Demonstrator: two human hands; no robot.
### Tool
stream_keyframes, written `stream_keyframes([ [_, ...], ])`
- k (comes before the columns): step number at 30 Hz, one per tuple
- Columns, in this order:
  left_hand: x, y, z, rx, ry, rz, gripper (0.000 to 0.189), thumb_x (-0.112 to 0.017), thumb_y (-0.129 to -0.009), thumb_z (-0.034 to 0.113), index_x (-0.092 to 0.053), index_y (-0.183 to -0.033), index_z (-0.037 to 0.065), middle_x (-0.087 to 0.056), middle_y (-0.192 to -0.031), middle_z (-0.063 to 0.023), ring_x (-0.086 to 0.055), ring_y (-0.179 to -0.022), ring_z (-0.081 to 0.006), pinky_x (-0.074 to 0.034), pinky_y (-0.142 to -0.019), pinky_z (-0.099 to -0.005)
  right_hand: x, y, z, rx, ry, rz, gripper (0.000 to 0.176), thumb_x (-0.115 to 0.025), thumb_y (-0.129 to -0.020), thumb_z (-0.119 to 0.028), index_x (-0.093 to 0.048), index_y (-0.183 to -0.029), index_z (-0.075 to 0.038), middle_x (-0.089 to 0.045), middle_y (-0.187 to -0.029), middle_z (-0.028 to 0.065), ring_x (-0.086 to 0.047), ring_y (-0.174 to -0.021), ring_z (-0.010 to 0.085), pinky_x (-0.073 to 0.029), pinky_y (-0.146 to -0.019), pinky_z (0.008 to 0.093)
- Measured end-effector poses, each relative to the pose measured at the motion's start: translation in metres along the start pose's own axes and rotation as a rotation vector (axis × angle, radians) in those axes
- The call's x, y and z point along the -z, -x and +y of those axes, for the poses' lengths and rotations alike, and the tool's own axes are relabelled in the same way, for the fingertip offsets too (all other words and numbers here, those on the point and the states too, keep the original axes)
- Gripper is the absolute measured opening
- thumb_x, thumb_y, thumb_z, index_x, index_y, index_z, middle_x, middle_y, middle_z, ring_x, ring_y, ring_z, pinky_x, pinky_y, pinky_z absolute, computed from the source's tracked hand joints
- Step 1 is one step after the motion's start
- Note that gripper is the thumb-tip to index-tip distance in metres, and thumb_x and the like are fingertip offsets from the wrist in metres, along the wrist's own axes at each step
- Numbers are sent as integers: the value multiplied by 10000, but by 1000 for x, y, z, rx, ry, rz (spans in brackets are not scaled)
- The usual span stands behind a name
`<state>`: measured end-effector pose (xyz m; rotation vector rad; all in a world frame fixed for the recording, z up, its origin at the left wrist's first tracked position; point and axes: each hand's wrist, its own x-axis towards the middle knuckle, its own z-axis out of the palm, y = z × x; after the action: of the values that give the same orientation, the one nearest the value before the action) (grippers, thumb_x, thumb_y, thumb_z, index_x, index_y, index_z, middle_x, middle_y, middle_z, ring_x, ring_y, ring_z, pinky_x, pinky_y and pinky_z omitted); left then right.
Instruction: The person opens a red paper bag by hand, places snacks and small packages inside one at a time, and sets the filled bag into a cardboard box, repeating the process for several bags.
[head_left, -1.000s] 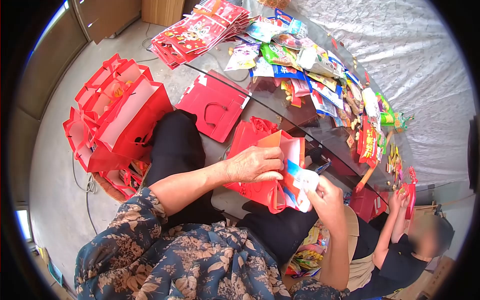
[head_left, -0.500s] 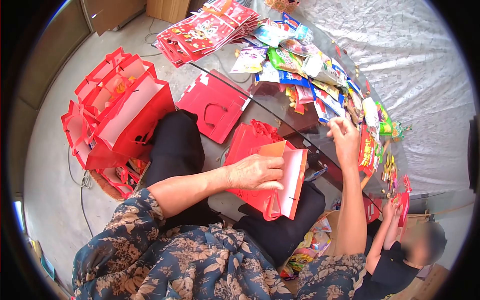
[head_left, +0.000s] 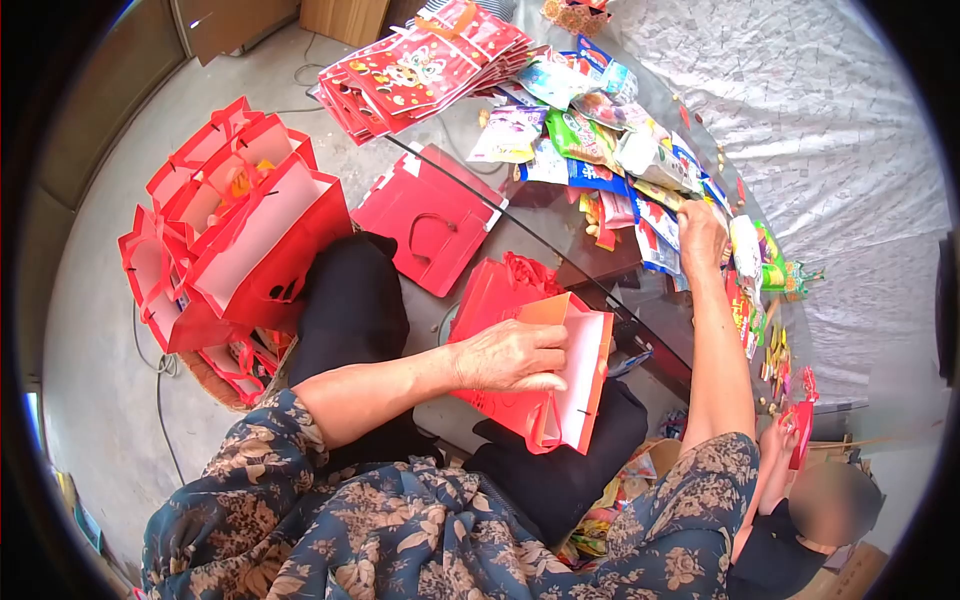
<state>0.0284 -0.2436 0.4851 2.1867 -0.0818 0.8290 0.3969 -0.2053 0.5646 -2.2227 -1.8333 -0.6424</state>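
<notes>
My left hand (head_left: 512,356) is closed on the rim of a red paper gift bag (head_left: 500,408), with its fingers over the edge of the white-lined opening. The bag leans, mouth tilted to the right, over my dark-trousered lap. My right hand (head_left: 704,238) is stretched out to the heap of snack packets (head_left: 600,150) on the glass table. Its fingers curl down among blue-and-white packets (head_left: 655,228), and the fingertips are partly hidden. What they pinch, if anything, cannot be made out.
Several open red gift bags (head_left: 265,235) stand at the left. A flat red bag (head_left: 428,225) lies beyond my knee. Folded red bags (head_left: 425,70) are stacked at the table's far edge. Another person (head_left: 790,540) sits at the lower right, holding something red. Packets (head_left: 605,505) lie beside my lap.
My right hand has reached forward from above the table's near side onto the packet heap, and its fingers have lowered. My left hand keeps its hold on the gift bag.
</notes>
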Motion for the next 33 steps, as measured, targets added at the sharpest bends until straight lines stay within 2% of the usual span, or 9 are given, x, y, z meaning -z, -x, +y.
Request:
stream_keyframes([
  [2,-1,1,-1,2,-3,15,296,-684,-922,323,-606,-917,38,-552,-994,-108,-625,-816,-300,-535,-658,-403,-1,-2,9,-68,-79,80,79,-664,-884,-129,-675,-949,-86,-663,-836,166,-653,-841,390,-512,-746,496],
  [3,0,2,-1,7,-3,9,294,-683,-923,322,-609,-920,37,-555,-997,-107,-627,-829,-299,-538,-673,-401,4,-5,10,-124,-68,119,62,-657,-903,-112,-675,-952,-79,-683,-822,148,-692,-795,322,-529,-723,432],
  [5,1,1,0,11,1,-2,291,-682,-924,320,-614,-928,37,-561,-1002,-106,-632,-855,-296,-543,-704,-398,22,-3,16,-414,-451,55,37,-649,-931,-88,-670,-949,-63,-715,-848,104,-716,-758,202,-539,-699,340],
  [7,1,1,0,10,-10,-17,296,-680,-924,325,-615,-933,36,-564,-1006,-105,-634,-870,-296,-544,-721,-398,21,3,39,-335,-639,257,46,-623,-955,-57,-657,-974,-34,-714,-847,61,-707,-761,113,-536,-699,269],
  [11,-2,3,-1,-3,-25,-34,301,-675,-927,330,-618,-943,36,-569,-1010,-104,-637,-887,-296,-545,-738,-395,57,27,51,-407,-995,393,72,-584,-954,-17,-606,-1022,-11,-685,-954,63,-685,-838,140,-551,-726,272],
  [15,1,6,1,-16,-36,-72,292,-669,-929,331,-617,-940,44,-573,-996,-103,-637,-883,-304,-542,-734,-394,118,73,20,-389,-1257,438,73,-518,-986,-42,-583,-1019,-30,-661,-1019,84,-629,-936,145,-517,-886,325],
  [22,-1,7,3,-38,22,-7,251,-661,-931,295,-632,-920,46,-598,-966,-94,-642,-828,-295,-539,-706,-385,178,152,-75,-236,-1584,142,93,-480,-904,-39,-522,-985,-55,-556,-999,84,-523,-877,148,-452,-823,291],
  [29,-5,8,3,-19,-19,7,359,-575,-971,409,-640,-909,61,-605,-963,-84,-637,-828,-265,-535,-693,-355,160,176,-113,-169,-1688,-80,146,-441,-876,51,-512,-975,-30,-575,-976,95,-530,-861,122,-458,-794,263],
  [33,-5,8,2,-23,-18,15,385,-558,-983,428,-636,-902,60,-605,-963,-88,-637,-822,-268,-532,-688,-357,134,181,-122,-151,-1572,-231,85,-522,-878,64,-544,-910,-12,-607,-949,62,-568,-841,103,-462,-756,247],
])
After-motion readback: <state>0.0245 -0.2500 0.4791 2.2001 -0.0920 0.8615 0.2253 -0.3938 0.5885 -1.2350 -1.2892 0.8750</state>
